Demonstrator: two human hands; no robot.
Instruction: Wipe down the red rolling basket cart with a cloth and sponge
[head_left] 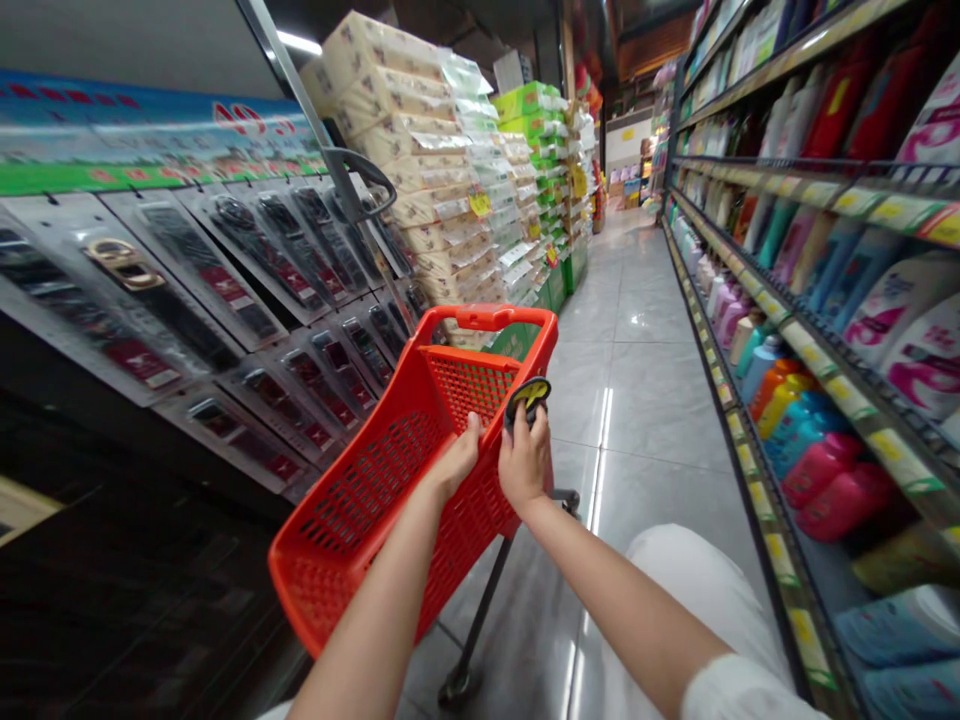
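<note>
A red plastic shopping cart (360,545) with perforated walls stands tilted in view in front of me. My left hand (456,462) is closed at the cart's near side rim, its thumb up and most of its fingers hidden. Just to the right, outside the basket wall, my right hand (523,455) holds a small black round object (529,395) with a yellow face. Its fingers are bent around the lower edge of that object, whose exact kind I cannot make out.
Packaged belts (217,250) hang on a display at the left. Stacked tissue packs (412,150) rise behind the cart. Shelves of bottles (810,410) line the right side. A grey tiled aisle (637,370) runs ahead between them. My knee (690,580) is at the lower right.
</note>
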